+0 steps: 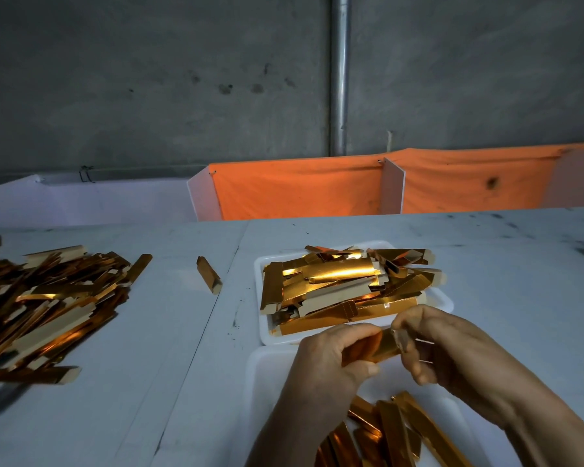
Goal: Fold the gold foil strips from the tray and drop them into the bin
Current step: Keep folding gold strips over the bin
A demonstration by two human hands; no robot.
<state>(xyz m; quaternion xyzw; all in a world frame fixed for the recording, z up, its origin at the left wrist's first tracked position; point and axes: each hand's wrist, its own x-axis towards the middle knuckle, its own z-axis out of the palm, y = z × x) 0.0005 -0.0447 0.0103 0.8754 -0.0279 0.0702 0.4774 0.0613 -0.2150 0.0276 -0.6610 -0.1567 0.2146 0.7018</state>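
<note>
**Gold strip held between both hands**

A shiny gold foil strip (371, 348) is gripped by curled fingers of L hand (331, 358) and pinched at its end by R hand (442, 345), above white foam tray (447, 299) w/ flat strips; white bin (267, 375) lies nearer.

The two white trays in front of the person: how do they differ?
The far tray is heaped with flat gold strips lying crosswise, and sits in full view. The near tray holds fewer, narrower folded strips, with much bare white showing, and lies partly hidden under both hands, the left hand and right hand. Both are white and touch edge to edge.
</note>
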